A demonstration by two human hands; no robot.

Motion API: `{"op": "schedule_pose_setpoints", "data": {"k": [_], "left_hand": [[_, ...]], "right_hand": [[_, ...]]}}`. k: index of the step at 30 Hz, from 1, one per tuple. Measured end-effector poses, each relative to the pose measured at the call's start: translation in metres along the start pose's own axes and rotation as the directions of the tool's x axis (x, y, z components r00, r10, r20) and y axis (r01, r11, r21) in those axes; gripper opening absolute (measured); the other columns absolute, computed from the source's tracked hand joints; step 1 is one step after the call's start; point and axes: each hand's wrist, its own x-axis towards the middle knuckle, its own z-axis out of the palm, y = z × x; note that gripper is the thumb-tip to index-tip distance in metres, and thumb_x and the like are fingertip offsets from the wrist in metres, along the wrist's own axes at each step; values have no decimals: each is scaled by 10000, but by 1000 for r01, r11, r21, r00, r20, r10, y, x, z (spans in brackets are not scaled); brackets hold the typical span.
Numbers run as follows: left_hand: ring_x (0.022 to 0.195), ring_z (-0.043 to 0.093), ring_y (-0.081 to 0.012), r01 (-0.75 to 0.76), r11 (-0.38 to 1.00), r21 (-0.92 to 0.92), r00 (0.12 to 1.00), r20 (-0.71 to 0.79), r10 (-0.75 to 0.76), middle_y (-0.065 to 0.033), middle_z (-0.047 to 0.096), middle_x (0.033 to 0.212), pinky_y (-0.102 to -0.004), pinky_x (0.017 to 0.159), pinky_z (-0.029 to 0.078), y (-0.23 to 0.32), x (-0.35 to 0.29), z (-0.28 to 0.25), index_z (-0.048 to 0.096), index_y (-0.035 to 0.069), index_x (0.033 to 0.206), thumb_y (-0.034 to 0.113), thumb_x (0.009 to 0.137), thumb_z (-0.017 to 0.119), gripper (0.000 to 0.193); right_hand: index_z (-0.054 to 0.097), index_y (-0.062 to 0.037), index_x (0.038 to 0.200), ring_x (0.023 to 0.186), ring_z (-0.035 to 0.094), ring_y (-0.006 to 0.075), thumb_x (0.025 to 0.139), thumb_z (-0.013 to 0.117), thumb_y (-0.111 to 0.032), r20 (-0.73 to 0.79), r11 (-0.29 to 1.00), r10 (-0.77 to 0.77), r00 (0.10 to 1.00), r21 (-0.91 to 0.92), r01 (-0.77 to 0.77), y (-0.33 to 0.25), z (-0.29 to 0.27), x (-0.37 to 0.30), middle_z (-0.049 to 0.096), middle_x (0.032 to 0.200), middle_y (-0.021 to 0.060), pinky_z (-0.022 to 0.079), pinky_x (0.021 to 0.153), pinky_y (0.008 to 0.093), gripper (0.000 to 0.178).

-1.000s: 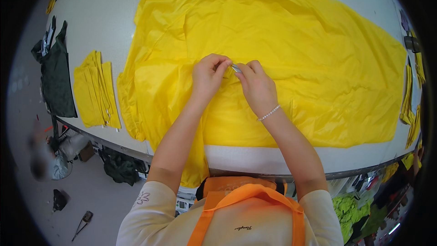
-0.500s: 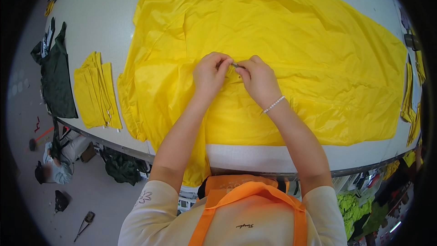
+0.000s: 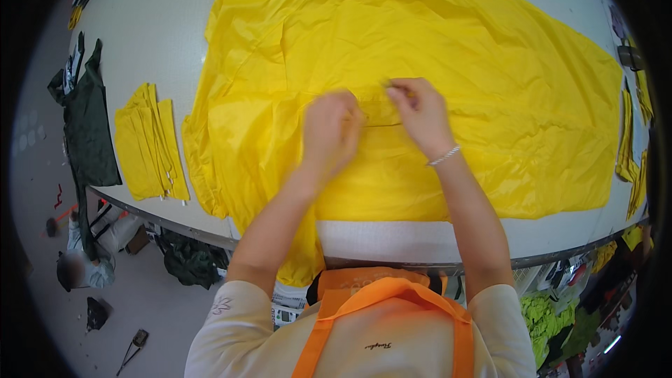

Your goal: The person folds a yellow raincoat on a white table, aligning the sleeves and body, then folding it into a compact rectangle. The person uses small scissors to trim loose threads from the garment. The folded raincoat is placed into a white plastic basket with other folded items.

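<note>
I can't tell L hand (image 3: pixel 330 129) grip b/c of blur, R hand (image 3: pixel 423 112) is pinched on a small dk item (image 3: pixel 386 83), & the yellow garment (image 3: pixel 448 56) on the white table (image 3: pixel 385 241) could slide nearer if its near-left flap (image 3: pixel 302 260), hanging off the edge, gets tugged.

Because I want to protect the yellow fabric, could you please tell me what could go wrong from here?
Part of the yellow fabric hangs over the near edge of the table, so it might catch or drag. The right hand pinches a small object, too blurred to identify; if sharp, it could snag the fabric.
</note>
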Motion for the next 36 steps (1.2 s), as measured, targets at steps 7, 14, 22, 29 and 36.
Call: {"op": "schedule_pose_setpoints", "data": {"k": [7,14,22,29,36], "left_hand": [[735,557,-266,-188,786,-589,713,468,522,-95,583,797,-396,635,443,158,-126,47,599,121,616,245,693,634,150],[839,579,-283,92,990,105,996,-20,-90,-107,611,884,-372,721,471,38,-14,7,623,27,810,40,727,673,98],[875,550,-260,198,973,116,977,58,-206,-75,595,909,-341,748,466,-24,-12,14,687,56,852,10,736,649,130],[855,545,-249,216,970,114,974,48,-223,-63,590,895,-339,737,462,-27,-12,17,704,91,849,11,731,641,156],[851,559,-233,285,943,174,956,23,-293,-34,613,872,-352,730,458,-13,0,24,715,123,808,187,692,724,133]], "right_hand": [[649,-6,947,639,550,151,816,669,-168,-96,996,71,993,54,-66,-4,-26,-3,615,807,86,466,593,268,209],[652,-20,873,696,588,274,770,659,-104,98,995,-73,992,-65,80,6,9,-5,592,786,128,475,613,342,133],[642,-51,838,776,598,307,787,648,-140,163,942,-43,986,-322,94,-2,27,1,593,862,112,487,672,393,102],[582,-13,938,809,595,348,843,587,-143,186,924,-20,982,-371,89,2,32,3,588,917,163,482,714,419,161],[580,32,883,790,594,346,862,570,-156,292,979,48,955,-203,13,4,21,18,608,856,200,472,706,406,189]]}}
